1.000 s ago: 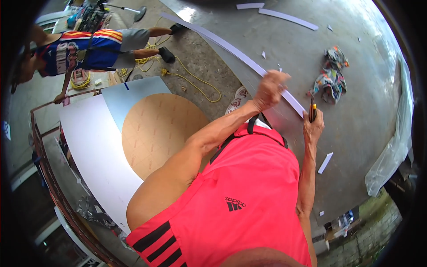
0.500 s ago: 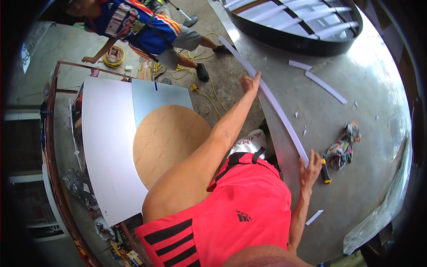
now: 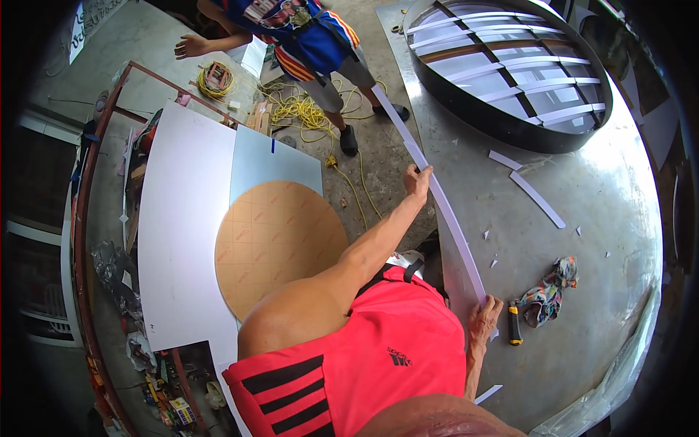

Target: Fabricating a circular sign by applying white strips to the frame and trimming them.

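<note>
A long, narrow white strip [image 3: 457, 237] runs lengthwise along the left edge of the grey metal table [image 3: 597, 306]. My left hand [image 3: 417, 183] is closed around it partway along, and its far end reaches out past that hand toward another person's feet. Closer to my body, my right hand [image 3: 484, 320] grips the strip near its near end, fingers curled over it. Just right of that hand lies a yellow-and-black utility knife [image 3: 515, 325], beside a crumpled multicoloured rag [image 3: 540, 302].
A large round black frame [image 3: 502, 130] with white slats stands at the table's far end, near strip offcuts [image 3: 537, 199]. On my left are a brown round board [image 3: 280, 240], a white sheet [image 3: 178, 240] and a yellow cord [image 3: 309, 113]. Another person [image 3: 291, 36] stands ahead.
The whole view has shifted, so the table and frame sit lower. My right hand's fingers, spread before, now curl over the strip. The other person has straightened and raised an arm.
</note>
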Tool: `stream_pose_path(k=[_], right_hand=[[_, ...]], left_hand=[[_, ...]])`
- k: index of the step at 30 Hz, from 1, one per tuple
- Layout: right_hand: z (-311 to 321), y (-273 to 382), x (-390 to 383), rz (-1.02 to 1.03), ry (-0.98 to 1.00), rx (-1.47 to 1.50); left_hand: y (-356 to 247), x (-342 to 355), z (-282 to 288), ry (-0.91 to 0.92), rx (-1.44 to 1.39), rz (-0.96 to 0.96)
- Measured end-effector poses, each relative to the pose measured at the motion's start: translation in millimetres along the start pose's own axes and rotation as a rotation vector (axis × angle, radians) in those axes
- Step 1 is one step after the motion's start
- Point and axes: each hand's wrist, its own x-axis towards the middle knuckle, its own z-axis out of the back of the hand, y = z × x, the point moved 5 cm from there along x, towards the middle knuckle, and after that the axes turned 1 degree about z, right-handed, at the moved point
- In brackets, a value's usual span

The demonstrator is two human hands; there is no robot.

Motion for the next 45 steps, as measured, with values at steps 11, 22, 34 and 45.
stream_pose_path(k=[11,22,34,45], right_hand=[[67.5,51.3,16.7,-0.090,-0.356,0.284],[189.9,73.6,-59.2,-0.203,-0.910,-0.055],[62.7,26.9,-129.8,-0.274,-0.205,-0.046],[27.4,-1.4,-109.4,-0.371,-0.112,-0.069]], left_hand=[[-278.4,-193.6,-34.3,1.133,-1.115,-0.078],[-312.5,-455.6,-69.7,1.729,-0.040,-1.295],[15.5,-418.7,-73.3,2.459,0.904,-0.875],[-48.1,-211.8,-69.2,1.281,0.446,-1.493]])
